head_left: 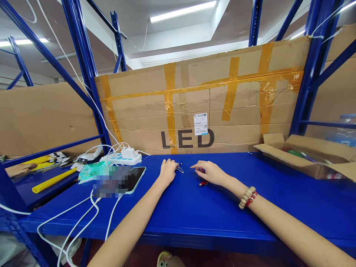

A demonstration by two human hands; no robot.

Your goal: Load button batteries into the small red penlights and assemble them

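Both hands out over blue tabletop [180, 218], nearer far edge than near edge, roughly mid-width. L hand [167, 172] palm down, fingers bent, tips next to small metal clip [180, 170]; can't tell if it's gripping it or just touching. R hand [210, 172] a bit to the right, fingers loosely bent & partly spread; small red item [203, 183] lies just below it on tabletop, more red shows by the fingers, can't tell if anything's gripped. Beaded bracelets [247, 197] on R wrist. Toward tabletop's left edge: phone [136, 180], partly blurred out, w/ green packet [104, 168] behind it; white power strip [129, 158] w/ plugs near far L corner; white cables [98, 211] hang over near edge at L. Open cardboard box [306, 168] near far R corner, bits inside, too small to ID. Cardboard panel [133, 118] w/ orange tape, "LED" print & white label [200, 124] stands along far edge. Past left edge, on next surface: yellow tube [54, 180], plus co-worker's hand [20, 170].
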